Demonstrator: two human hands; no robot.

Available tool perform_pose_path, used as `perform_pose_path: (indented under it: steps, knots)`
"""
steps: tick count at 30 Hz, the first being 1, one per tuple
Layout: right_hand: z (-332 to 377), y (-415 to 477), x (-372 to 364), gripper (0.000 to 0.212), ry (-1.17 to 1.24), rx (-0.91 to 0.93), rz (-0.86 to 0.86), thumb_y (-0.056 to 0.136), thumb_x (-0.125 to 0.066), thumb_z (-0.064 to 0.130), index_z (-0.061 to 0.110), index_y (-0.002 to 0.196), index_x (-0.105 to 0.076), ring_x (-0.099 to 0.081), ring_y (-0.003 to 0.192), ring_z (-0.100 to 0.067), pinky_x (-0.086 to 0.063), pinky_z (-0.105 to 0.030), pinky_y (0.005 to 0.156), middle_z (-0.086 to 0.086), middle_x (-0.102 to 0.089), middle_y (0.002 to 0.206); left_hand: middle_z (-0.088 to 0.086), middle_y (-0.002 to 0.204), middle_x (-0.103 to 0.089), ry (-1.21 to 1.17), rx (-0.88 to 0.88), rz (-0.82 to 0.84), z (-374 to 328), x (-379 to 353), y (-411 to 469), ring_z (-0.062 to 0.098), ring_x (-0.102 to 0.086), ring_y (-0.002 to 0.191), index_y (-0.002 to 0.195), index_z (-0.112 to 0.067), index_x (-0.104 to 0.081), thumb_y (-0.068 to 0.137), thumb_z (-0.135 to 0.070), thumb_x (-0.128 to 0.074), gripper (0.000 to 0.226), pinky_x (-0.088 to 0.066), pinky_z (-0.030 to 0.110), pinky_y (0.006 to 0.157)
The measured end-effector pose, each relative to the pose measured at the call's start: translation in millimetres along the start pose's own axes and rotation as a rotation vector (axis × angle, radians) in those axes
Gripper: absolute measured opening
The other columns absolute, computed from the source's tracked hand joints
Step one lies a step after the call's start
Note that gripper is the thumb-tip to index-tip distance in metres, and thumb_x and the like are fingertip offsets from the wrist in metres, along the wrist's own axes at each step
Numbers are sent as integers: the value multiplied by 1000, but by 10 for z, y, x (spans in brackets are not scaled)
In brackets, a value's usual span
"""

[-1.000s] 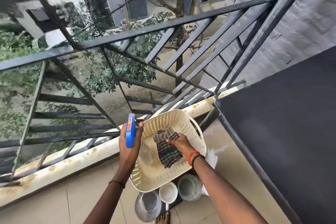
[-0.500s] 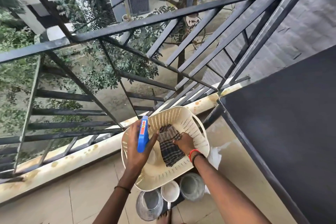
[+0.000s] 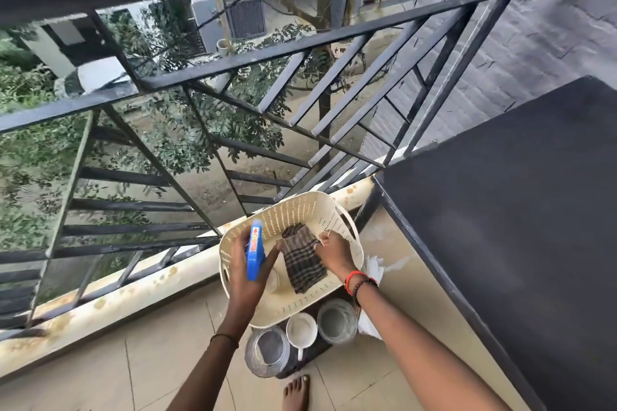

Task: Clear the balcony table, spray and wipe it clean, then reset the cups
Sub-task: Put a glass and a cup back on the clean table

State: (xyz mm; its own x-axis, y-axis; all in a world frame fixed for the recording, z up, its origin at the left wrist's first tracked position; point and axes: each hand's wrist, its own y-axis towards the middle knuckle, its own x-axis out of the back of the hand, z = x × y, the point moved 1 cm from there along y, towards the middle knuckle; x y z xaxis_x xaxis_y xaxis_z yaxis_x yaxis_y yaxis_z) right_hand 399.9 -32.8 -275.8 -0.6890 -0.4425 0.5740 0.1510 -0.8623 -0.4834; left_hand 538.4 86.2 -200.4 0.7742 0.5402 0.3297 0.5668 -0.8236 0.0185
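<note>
A cream perforated basket (image 3: 300, 210) stands on the balcony floor beside the black table (image 3: 517, 210). My left hand (image 3: 245, 272) grips a blue spray bottle (image 3: 254, 252) over the basket's left side. My right hand (image 3: 335, 252) is inside the basket and pinches a dark checked cloth (image 3: 302, 260) that lies on its bottom. In front of the basket, on a dark tray, stand a white mug (image 3: 301, 327) and two glass cups (image 3: 337, 320), (image 3: 267, 350).
The black metal railing (image 3: 233, 63) runs along the balcony's stained ledge (image 3: 117, 297) right behind the basket. A crumpled white paper (image 3: 375, 265) lies between basket and table. My bare foot (image 3: 295, 390) is on the tiled floor near the tray.
My left hand has carried the spray bottle rightward and down over the basket. My right hand stays on the cloth in the basket. The camera has moved slightly closer.
</note>
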Motion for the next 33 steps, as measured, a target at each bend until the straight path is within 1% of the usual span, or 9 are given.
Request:
perform_pose_path:
  steps: [3, 7, 11, 16, 21, 23, 27, 30, 33]
  knots:
    - [14, -160, 65, 23, 71, 22, -16, 89, -55, 4, 3, 111, -61, -60, 106, -26, -47, -33, 93, -14, -65, 114, -10, 111, -50, 12, 38, 24, 21, 30, 1, -14, -49, 102, 124, -13, -48, 79, -14, -78, 54, -41, 15, 93]
    - [28, -391, 159, 18, 147, 64, -53, 90, -57, 7, 4, 107, -63, -62, 97, -20, -47, -24, 84, -10, -67, 106, 3, 130, -44, 77, 81, 33, 143, 116, -29, 13, -49, 118, 132, -19, -42, 67, -31, -86, 79, -45, 40, 100]
    - [-9, -688, 204, 10, 244, 88, -118, 89, -61, 15, 10, 98, -62, -61, 88, -16, -51, -29, 81, -1, -65, 91, 4, 131, -45, 77, 52, -2, 89, 240, -320, 12, -46, 120, 135, -22, -38, 64, -21, -89, 87, -39, 30, 101]
    - [-143, -1198, 187, 12, 418, 126, -260, 86, -66, 18, 11, 83, -57, -60, 75, -12, -44, -12, 66, -1, -64, 78, -1, 120, -54, 65, 2, -165, 7, 464, -821, 12, -54, 110, 127, -15, -50, 79, -20, -75, 55, -43, 23, 96]
    - [-553, -1696, -154, 18, 542, -25, -235, 90, -59, 29, 15, 79, -58, -59, 64, -15, -50, -32, 66, -3, -66, 71, 3, 108, -56, 54, 137, -378, 211, 570, -1215, 7, -53, 86, 114, -16, -54, 96, -19, -52, 18, -40, 10, 73]
    - [-696, -1828, -314, 17, 581, -111, -198, 93, -56, 19, 15, 77, -57, -56, 56, -14, -49, -31, 58, -3, -63, 64, 9, 102, -54, 118, 229, -347, 402, 583, -1324, 8, -53, 82, 111, -13, -54, 97, -14, -51, 14, -41, 12, 69]
    - [-1017, -1864, -669, 27, 516, -286, -79, 90, -52, 2, 17, 69, -57, -52, 52, -15, -48, -27, 55, 1, -59, 59, 15, 100, -60, 226, 482, -108, 842, 533, -1480, 29, -59, 86, 112, -6, -59, 96, -22, -55, 24, -45, 38, 76]
    - [-1174, -1742, -914, 32, 361, -315, 21, 84, -58, 5, 30, 64, -56, -57, 69, -19, -52, -37, 75, 10, -59, 63, 11, 76, -66, 291, 625, 107, 1057, 479, -1501, 27, -63, 67, 118, -8, -60, 94, -37, -55, 38, -50, 38, 68]
    - [-1205, -1620, -1073, 20, 350, -319, 78, 81, -65, 10, 25, 68, -62, -58, 73, -18, -51, -33, 77, 8, -60, 65, 8, 67, -67, 325, 670, 247, 1126, 422, -1483, 19, -58, 49, 124, -10, -56, 94, -47, -53, 48, -45, 27, 47]
